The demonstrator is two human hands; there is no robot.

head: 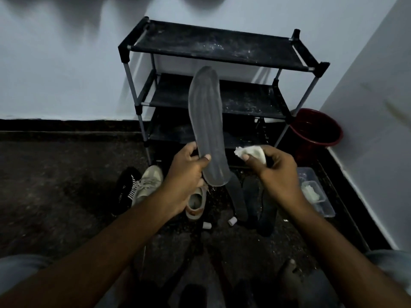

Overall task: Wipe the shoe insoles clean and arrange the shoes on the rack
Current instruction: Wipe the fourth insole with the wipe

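The left hand (185,172) is gripping the grey insole (205,112) near its heel end. The thumb is lying across the near face and the other fingers are curling round behind, so the insole is rising upright above the fingers. Just right of that thumb and apart from the insole, the right hand (275,170) is pinching a crumpled white wipe (253,152) between thumb and curled fingers, with the wad poking out past the fingertips toward the insole's edge.

Wiping this insole appears to be the step in hand, though the wipe is not touching it yet. The next move is probably calling for the wad to come onto the face above the left thumb and stroke along its length, with the left grip bracing the bendy insole.

Below the left knuckles, beige sneakers (148,183) and a black striped shoe (125,187) are lying on the floor. Beneath the right fingers, a dark insole (239,201) and dark shoes (264,203) are lying there too. Beyond the fingertips, the black rack (213,45) is standing against the wall; with the shoes in view lying on the floor, arranging looks not yet begun.
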